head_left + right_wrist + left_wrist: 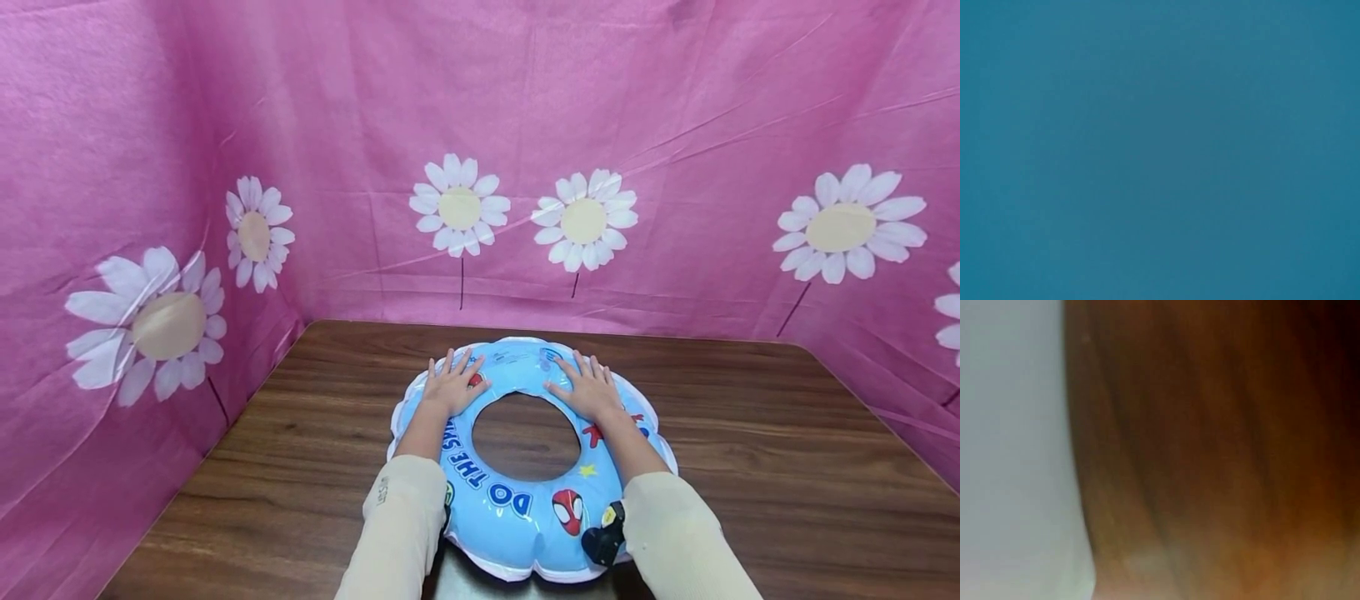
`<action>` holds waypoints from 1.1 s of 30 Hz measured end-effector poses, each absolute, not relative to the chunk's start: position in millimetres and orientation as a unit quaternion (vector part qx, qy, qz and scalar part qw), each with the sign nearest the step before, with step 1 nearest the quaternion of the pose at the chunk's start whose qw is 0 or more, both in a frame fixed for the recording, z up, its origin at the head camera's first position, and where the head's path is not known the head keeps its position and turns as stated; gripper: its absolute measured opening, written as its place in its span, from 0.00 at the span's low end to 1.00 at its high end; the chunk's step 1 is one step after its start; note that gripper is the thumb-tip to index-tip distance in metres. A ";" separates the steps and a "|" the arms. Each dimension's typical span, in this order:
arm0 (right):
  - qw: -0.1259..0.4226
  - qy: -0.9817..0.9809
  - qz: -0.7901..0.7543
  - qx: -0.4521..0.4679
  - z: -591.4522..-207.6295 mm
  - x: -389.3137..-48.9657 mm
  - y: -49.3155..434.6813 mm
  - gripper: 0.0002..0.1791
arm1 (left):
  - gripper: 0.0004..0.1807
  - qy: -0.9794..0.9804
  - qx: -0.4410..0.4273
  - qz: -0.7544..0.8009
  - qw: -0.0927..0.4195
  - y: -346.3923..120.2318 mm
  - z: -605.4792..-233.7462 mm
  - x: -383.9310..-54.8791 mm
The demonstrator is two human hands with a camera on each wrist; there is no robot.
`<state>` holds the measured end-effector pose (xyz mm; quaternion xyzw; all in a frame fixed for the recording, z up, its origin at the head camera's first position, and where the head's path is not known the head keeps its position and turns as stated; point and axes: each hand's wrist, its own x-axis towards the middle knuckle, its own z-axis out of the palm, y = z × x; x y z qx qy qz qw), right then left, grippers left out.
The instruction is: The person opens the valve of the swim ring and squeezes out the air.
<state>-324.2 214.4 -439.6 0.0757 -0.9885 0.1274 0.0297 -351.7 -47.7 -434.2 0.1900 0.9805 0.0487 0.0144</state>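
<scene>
A light blue inflated swim ring with a white scalloped edge, printed letters and a red spider mask lies flat on the wooden table. My left hand rests on its far left part, fingers spread and pointing away from me. On the far right part lies my right hand, its fingers also straight and spread. Blue fills the whole right wrist view, where the ring's surface sits too close to show detail. Neither hand appears in the wrist views; the left one shows blurred brown wood and a pale edge.
The brown wood-grain table extends to both sides of the ring. Pink cloth with white daisies hangs behind it and along the left and right. A black wrist camera sits by the right sleeve, over the ring's near edge.
</scene>
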 end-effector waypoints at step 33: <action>0.014 -0.989 0.120 0.081 -435.7 -323.2 214.4 0.39 | 0.35 0.980 0.191 0.044 0.025 -47.1 -431.4 -348.3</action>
